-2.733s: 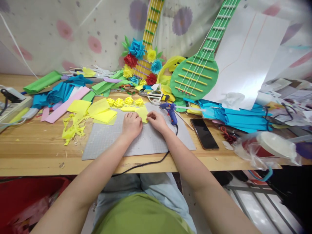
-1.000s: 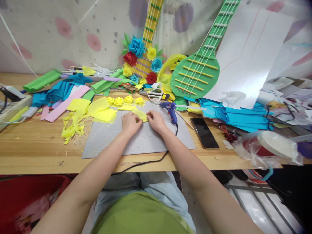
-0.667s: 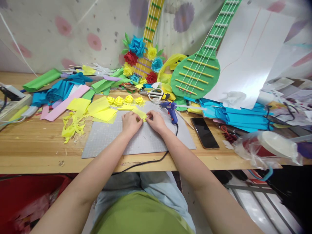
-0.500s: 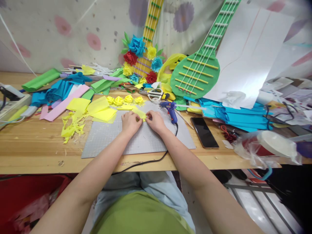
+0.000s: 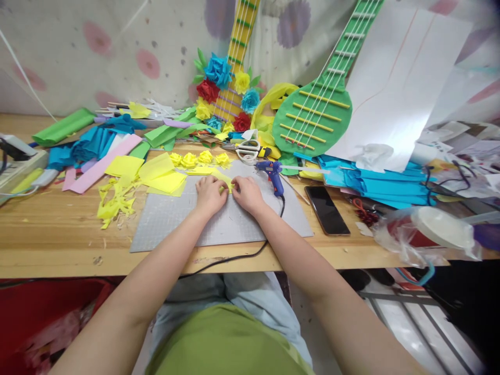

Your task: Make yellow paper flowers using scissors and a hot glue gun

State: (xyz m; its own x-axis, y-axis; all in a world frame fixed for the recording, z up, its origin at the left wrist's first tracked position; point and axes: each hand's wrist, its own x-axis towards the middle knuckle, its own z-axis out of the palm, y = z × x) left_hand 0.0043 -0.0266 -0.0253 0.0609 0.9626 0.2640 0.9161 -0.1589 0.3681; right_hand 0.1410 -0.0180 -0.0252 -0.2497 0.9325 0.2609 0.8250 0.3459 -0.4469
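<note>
My left hand [image 5: 210, 194] and my right hand [image 5: 247, 192] rest close together on a grey cutting mat [image 5: 175, 224]. Both pinch a small folded piece of yellow paper [image 5: 225, 182] between their fingertips. Just beyond them, a row of finished yellow paper roses [image 5: 199, 158] lies along the mat's far edge. A blue glue gun [image 5: 272, 173] lies right of my right hand, its black cord running off the table's front edge.
Yellow paper sheets [image 5: 162, 176] and scraps [image 5: 113, 200] lie left of the mat. White scissors [image 5: 247, 150], a black phone [image 5: 326, 210], blue paper [image 5: 375, 182], a green paper guitar [image 5: 312, 122] and a flowered yellow guitar [image 5: 230, 88] crowd the back and right.
The yellow paper between my fingers has become smaller and more folded. Both hands stayed in place on the mat; the camera view has shifted slightly.
</note>
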